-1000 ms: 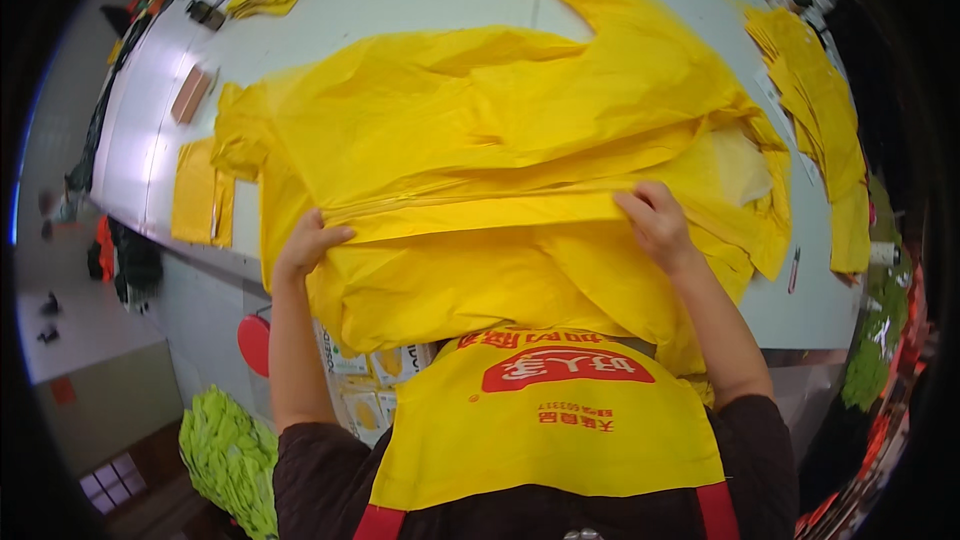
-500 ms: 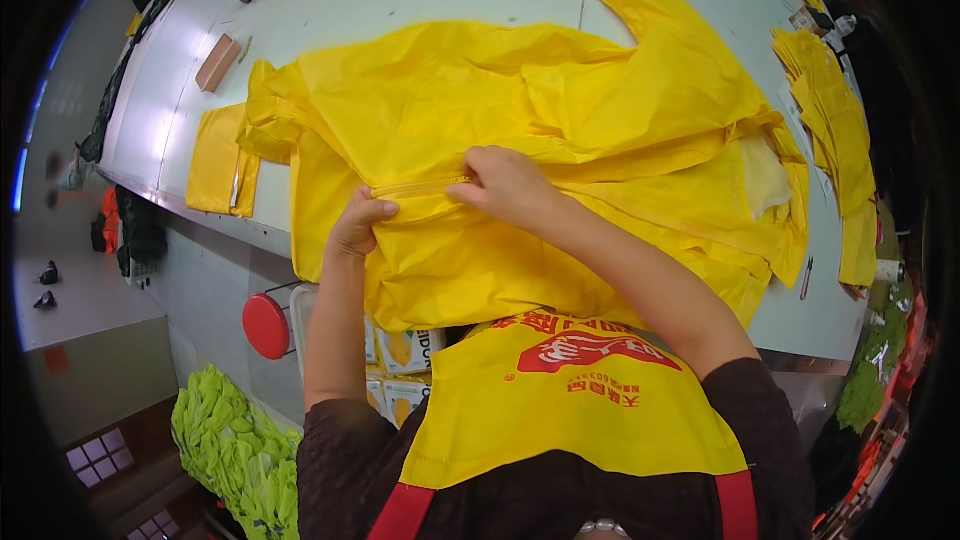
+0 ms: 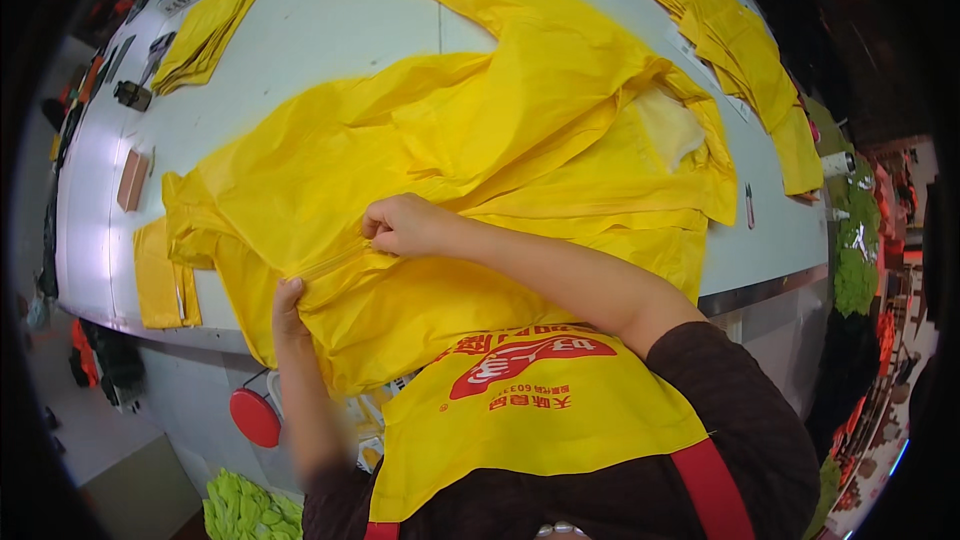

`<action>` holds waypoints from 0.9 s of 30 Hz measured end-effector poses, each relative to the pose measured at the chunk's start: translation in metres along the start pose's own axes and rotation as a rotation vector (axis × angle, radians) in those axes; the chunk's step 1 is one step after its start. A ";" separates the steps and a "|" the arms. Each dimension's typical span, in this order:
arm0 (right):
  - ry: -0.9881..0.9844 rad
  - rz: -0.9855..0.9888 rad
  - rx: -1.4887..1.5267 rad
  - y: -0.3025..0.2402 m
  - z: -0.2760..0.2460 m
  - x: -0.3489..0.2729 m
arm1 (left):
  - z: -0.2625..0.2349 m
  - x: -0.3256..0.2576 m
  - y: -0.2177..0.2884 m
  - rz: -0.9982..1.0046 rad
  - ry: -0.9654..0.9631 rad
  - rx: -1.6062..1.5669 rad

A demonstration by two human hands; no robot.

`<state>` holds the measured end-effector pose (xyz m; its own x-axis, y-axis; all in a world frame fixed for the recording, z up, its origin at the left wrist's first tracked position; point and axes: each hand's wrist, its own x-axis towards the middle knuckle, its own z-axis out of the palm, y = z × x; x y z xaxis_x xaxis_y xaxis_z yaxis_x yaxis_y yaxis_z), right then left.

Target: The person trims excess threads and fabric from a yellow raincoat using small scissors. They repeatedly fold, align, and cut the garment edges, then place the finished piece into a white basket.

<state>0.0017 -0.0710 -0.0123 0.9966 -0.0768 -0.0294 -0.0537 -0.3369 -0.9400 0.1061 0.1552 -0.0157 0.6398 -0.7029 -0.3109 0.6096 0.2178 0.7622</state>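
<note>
Two hands pinch one fold of the big thin yellow plastic sheet [image 3: 480, 150] on the pale tabletop [image 3: 330, 30]: right hand [image 3: 405, 225] & left hand [image 3: 288, 302] grip it apart to pull it flat.

Right hand [image 3: 405, 225]: one second ago it held the right part of the yellow garment [image 3: 450, 150]; now it has crossed to the left and pinches a fold near the middle.
Left hand [image 3: 288, 305]: it was at the left edge of the cloth pile; now it sits lower, gripping the fold just below the right hand.
Hands: before well apart, now near each other.
Yellow garment: earlier bunched in thick layers, now spread wider on the white table [image 3: 320, 30].
</note>
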 end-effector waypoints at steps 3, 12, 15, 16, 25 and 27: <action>0.005 0.005 -0.193 0.008 -0.026 -0.009 | -0.032 0.008 0.013 -0.023 0.055 0.321; 0.330 0.610 -0.905 0.106 -0.297 -0.178 | -0.083 0.016 0.017 -0.045 0.265 0.535; 0.447 0.728 -0.888 0.109 -0.334 -0.227 | -0.088 0.027 0.005 -0.050 0.304 0.624; 0.466 0.726 -0.931 0.118 -0.327 -0.229 | -0.081 0.033 -0.002 -0.026 0.334 0.689; 0.563 0.403 -0.435 0.055 -0.304 -0.227 | -0.016 0.034 0.046 -0.197 0.719 1.894; 0.422 0.193 -0.648 0.051 -0.284 -0.206 | 0.018 0.040 0.028 0.282 0.752 1.908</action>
<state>-0.2239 -0.3390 0.0419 0.8651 -0.4949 0.0819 -0.3778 -0.7501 -0.5428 0.1401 0.1211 0.0031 0.9345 -0.3224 0.1512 -0.3456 -0.9233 0.1677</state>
